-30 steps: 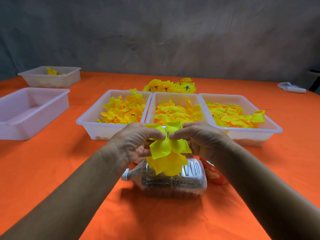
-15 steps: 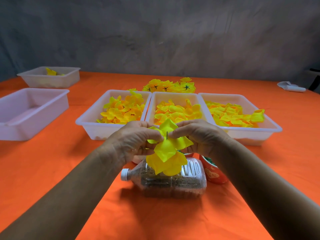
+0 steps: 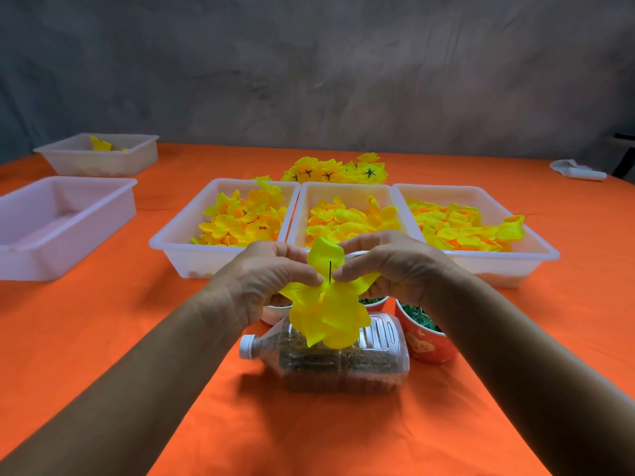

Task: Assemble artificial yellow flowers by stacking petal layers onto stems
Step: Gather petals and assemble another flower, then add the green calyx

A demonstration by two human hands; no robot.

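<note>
A thin dark stem [image 3: 330,271] stands upright above a clear plastic bottle [image 3: 343,362] that lies on its side, filled with brown grain. Yellow petal layers [image 3: 326,314] sit stacked on the stem. My left hand [image 3: 264,280] and my right hand [image 3: 395,266] pinch the petal layers from either side, fingertips meeting at the stem. Three white trays hold loose yellow petals: left tray [image 3: 165,245], middle tray [image 3: 347,188], right tray [image 3: 536,249]. The stem's lower part is hidden by the petals.
Finished yellow flowers [image 3: 336,170] lie behind the trays. An orange cup [image 3: 429,345] with green bits stands right of the bottle. An empty white tray [image 3: 62,221] and another tray [image 3: 99,156] sit far left. A white cloth [image 3: 577,170] lies far right.
The petal layer has slid lower on the stem, so more of the dark tip shows above my fingertips. Both hands stay pinched at the stem.
</note>
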